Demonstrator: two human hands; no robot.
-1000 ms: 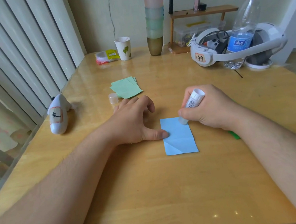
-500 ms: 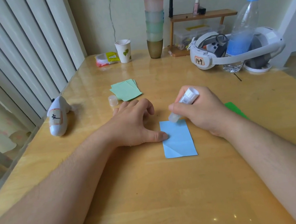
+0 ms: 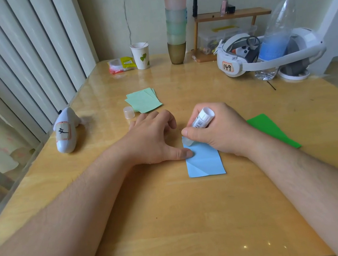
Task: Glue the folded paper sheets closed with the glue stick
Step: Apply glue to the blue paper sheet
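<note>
**Blue folded sheet: glue tip at far-left corner, long axis running toward the person**

Blue folded sheet point(image 3: 206, 161) lies flat on the table point(image 3: 176, 223), just in front of both hands, its long axis running near-to-far. The near short edge is free; a diagonal crease shows in the near-left part.

Left hand point(image 3: 154, 140) rests on the table to the sheet's left, fingers loosely bent and holding nothing; only the thumb tip presses the sheet's left edge, near the far end, pinning it.

Right hand point(image 3: 218, 132) is clenched around the glue stick point(image 3: 202, 120), which tilts so that its base points up and away and its glue end meets the far-left corner of the sheet, just beside the left thumb.

Judgement: the unglued length lies from the tip toward the person, so the stroke most likely runs along the long axis or across the far edge. The right hand does the work; the left only anchors.

Farther out: dark green sheet point(image 3: 271, 130) right of the right hand, partly hidden by the wrist. Beyond the left hand, the glue cap point(image 3: 128, 112) stands beside a stack of pale green folded sheets point(image 3: 144, 100).
</note>
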